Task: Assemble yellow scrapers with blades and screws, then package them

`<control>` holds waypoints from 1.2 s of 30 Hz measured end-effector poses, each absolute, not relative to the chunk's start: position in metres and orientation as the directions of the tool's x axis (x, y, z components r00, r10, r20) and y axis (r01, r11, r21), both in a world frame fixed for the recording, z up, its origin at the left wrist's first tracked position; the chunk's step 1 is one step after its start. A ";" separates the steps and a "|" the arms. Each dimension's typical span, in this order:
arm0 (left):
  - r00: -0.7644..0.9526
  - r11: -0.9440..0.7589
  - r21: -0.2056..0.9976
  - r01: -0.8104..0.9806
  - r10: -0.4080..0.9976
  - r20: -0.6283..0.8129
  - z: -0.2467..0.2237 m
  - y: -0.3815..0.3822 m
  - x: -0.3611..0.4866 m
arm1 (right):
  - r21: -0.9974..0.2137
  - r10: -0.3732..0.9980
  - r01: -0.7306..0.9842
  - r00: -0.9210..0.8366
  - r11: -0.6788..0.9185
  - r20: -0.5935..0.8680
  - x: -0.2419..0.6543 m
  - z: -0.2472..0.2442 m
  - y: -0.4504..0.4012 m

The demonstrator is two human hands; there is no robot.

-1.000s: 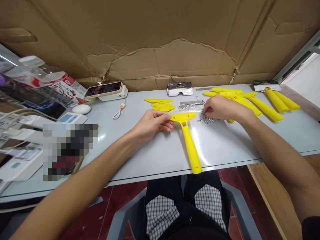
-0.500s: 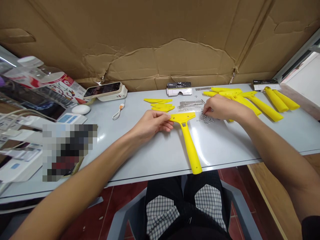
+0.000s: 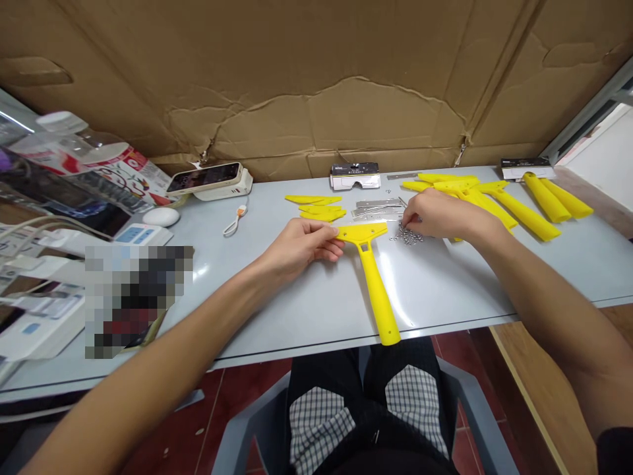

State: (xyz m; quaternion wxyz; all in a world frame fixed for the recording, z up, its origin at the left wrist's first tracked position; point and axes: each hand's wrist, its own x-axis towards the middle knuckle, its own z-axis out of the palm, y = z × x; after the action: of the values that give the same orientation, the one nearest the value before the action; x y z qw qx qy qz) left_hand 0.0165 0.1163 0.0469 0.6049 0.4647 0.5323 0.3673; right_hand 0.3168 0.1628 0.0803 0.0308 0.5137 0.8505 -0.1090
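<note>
While the left hand [image 3: 301, 248] grips the yellow scraper's head [image 3: 361, 233], the right hand [image 3: 440, 214] pinches at loose metal fasteners [image 3: 408, 236], hold unclear; one careless brush could scatter them.

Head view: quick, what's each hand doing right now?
Left hand: closed, holding the yellow plastic scraper.
Right hand: fingers pinched at the small metal fasteners; cannot tell if holding any.

Scraper [image 3: 372, 274] bright yellow, screws [image 3: 408, 236] silver. Counter [image 3: 277, 330] pale grey, cardboard [image 3: 316, 86] brown. Trousers [image 3: 316, 429] black with black-and-white check panels. Floor [image 3: 237, 422] dark red, chair [image 3: 475, 422] grey.
</note>
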 end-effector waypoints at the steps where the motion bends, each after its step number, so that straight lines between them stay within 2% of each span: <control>1: 0.165 0.298 0.953 0.049 0.939 -0.302 0.047 0.116 0.016 | -0.156 0.868 0.880 -0.470 0.448 -0.162 0.317 0.080 0.163; 8: 0.184 0.291 0.956 0.043 0.938 -0.294 0.043 0.117 0.014 | -0.126 0.862 0.871 -0.489 0.475 -0.132 0.318 0.073 0.165; 10: 0.184 0.294 0.955 0.049 0.937 -0.298 0.043 0.116 0.014 | -0.143 0.871 0.868 -0.487 0.475 -0.067 0.318 0.071 0.166; 12: 0.183 0.293 0.954 0.058 0.937 -0.299 0.043 0.115 0.016 | -0.202 0.851 0.827 -0.515 0.525 0.102 0.316 0.071 0.167; 15: 0.195 0.287 0.956 0.069 0.936 -0.295 0.045 0.112 0.019 | -0.311 0.730 0.673 -0.525 0.671 0.439 0.307 0.067 0.163; 18: 0.214 0.284 0.956 0.075 0.932 -0.294 0.045 0.108 0.023 | -0.357 0.618 0.520 -0.510 0.776 0.599 0.291 0.060 0.153; 22: 0.237 0.267 0.961 0.075 0.931 -0.277 0.043 0.103 0.025 | -0.367 0.541 0.398 -0.583 0.840 0.606 0.272 0.049 0.135; 30: 0.297 0.228 0.970 0.081 0.924 -0.242 0.043 0.096 0.027 | -0.317 0.471 0.349 -0.602 0.882 0.645 0.259 0.042 0.121; 36: 0.308 0.216 0.972 0.089 0.922 -0.233 0.041 0.097 0.027 | -0.357 0.525 0.385 -0.626 0.851 0.576 0.256 0.035 0.122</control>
State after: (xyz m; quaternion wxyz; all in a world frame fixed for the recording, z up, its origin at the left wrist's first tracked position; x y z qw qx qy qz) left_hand 0.0270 0.0966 0.0414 0.6141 0.5264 0.4803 0.3392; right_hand 0.2564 0.1221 0.0349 -0.3500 0.2537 0.8962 -0.1001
